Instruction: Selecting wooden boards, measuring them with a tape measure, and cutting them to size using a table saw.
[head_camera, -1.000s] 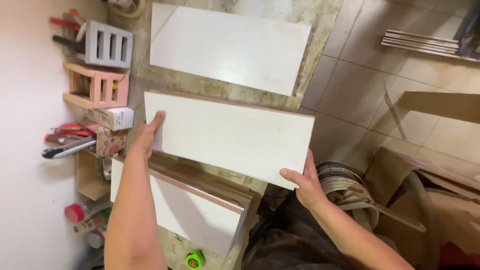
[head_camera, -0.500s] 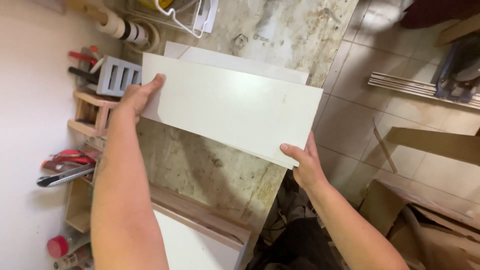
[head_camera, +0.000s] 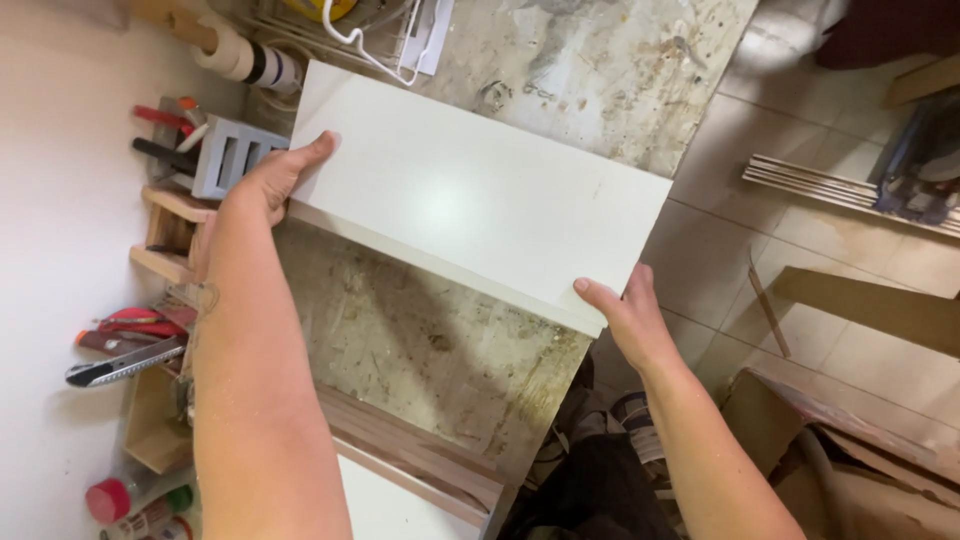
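I hold a long white rectangular board (head_camera: 470, 195) by its two ends, lying over the far part of a stained workbench (head_camera: 420, 340). My left hand (head_camera: 270, 180) grips the board's left end, thumb on top. My right hand (head_camera: 625, 315) clasps the near right corner, which juts past the bench's right edge. The board seems to rest on top of another white panel, whose edge shows just beneath it. Another white board with a wood-coloured edge (head_camera: 410, 480) lies at the near end of the bench.
Along the left wall stand a grey tool holder (head_camera: 230, 155), wooden racks (head_camera: 170, 235), red-handled tools and a utility knife (head_camera: 125, 362). Tape rolls (head_camera: 240, 55) lie at the back. Right of the bench are a tiled floor, stacked strips (head_camera: 840, 190) and wooden boards (head_camera: 870, 310).
The white board has been carried away from the near stack to the far end of the bench, over the other white panel. Both hands kept their grip throughout.
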